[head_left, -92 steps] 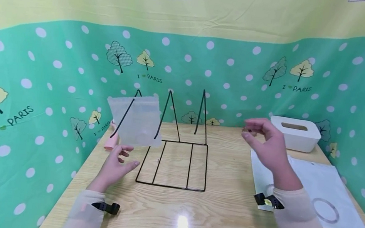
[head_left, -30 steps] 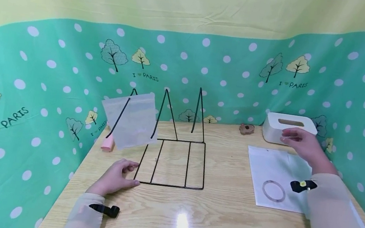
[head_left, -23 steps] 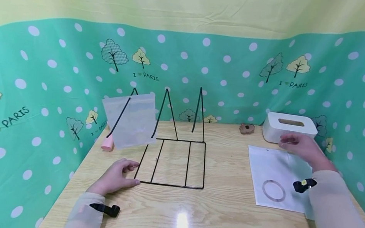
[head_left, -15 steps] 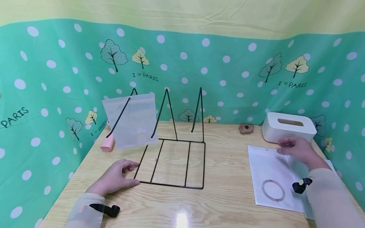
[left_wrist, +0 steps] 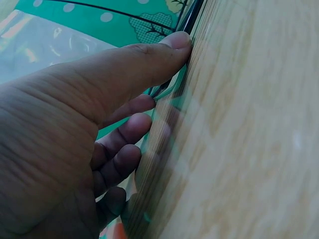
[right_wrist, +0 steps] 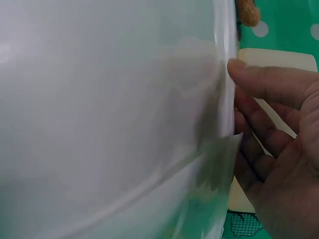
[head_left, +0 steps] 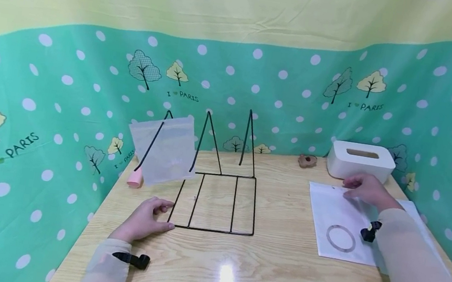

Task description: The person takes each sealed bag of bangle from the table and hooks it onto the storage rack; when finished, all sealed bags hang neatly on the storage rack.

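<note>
In the head view, my left hand (head_left: 144, 218) is at the front left corner of a black wire rack (head_left: 219, 231). Its thumb and fingers pinch the wire there; the left wrist view shows the thumb (left_wrist: 174, 42) against the thin bar. A frosted zip bag (head_left: 163, 151) hangs tilted among the rack's left prongs. On the right, my right hand (head_left: 368, 190) pinches the upper edge of a frosted plastic bag (right_wrist: 124, 99), thumb on one side and fingers behind. Another frosted bag with a ring mark (head_left: 318, 221) lies flat beneath and left of that hand.
A white tissue box (head_left: 361, 162) stands behind my right hand. Left of it sits a small brown object (head_left: 307, 161). Something pink and tube-like (head_left: 135, 179) lies behind the hanging bag. Patterned cloth (head_left: 286, 82) encloses the back and sides of the table.
My left hand has come down onto the rack's corner. My right hand has moved right to the bags, then slightly lower and nearer beside the tissue box.
</note>
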The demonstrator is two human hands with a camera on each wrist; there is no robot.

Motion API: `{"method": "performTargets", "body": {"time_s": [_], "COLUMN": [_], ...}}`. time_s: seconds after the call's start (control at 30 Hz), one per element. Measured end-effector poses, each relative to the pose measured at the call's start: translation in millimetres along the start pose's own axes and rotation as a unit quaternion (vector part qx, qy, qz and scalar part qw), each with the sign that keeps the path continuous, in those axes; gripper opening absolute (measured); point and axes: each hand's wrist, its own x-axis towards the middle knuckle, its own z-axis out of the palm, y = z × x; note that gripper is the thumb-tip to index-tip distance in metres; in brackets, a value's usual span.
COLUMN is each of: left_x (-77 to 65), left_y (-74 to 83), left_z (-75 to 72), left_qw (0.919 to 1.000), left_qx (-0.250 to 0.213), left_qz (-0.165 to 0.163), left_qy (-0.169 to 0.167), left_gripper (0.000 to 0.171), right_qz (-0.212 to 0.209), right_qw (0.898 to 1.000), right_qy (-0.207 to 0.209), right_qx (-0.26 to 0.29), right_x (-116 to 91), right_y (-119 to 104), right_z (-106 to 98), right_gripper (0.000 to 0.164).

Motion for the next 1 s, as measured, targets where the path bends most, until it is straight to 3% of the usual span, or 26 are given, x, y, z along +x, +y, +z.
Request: {"method": "performTargets", "body": {"time_s": [0.2,0.6,0.87,1.0], "left_x": [-0.2,-0.5,0.1,-1.1], "left_y": [0.1,3.2,3.3,2.6], "left_z": [0.4,0.1,-0.1,-1.2], "left_qw": [1.0000,0.9998,0.9999,0.9999], "left_qx": [0.001,-0.013,-0.010,-0.013], "left_qz": [-0.003,-0.012,-0.008,-0.009], "left_qy": [0.002,-0.005,-0.004,-0.004], "left_gripper": [0.067,0.066,0.067,0.067], "right_qz": [-0.029,0.011,-0.016,-0.036], "right_qw": [0.999,1.000,0.999,0.999], "right_qy": [0.007,-0.019,-0.017,-0.006], "right_qx": [-0.036,-0.023,-0.026,-0.026], "right_x": [1.9,2.0,-13.3,-20.6], "right_y": [-4.1,-10.2,-20.7,-28.3], "right_z": [4.7,11.4,3.3,-2.9], "right_gripper": [0.037,0.029,0.016,0.018]}}
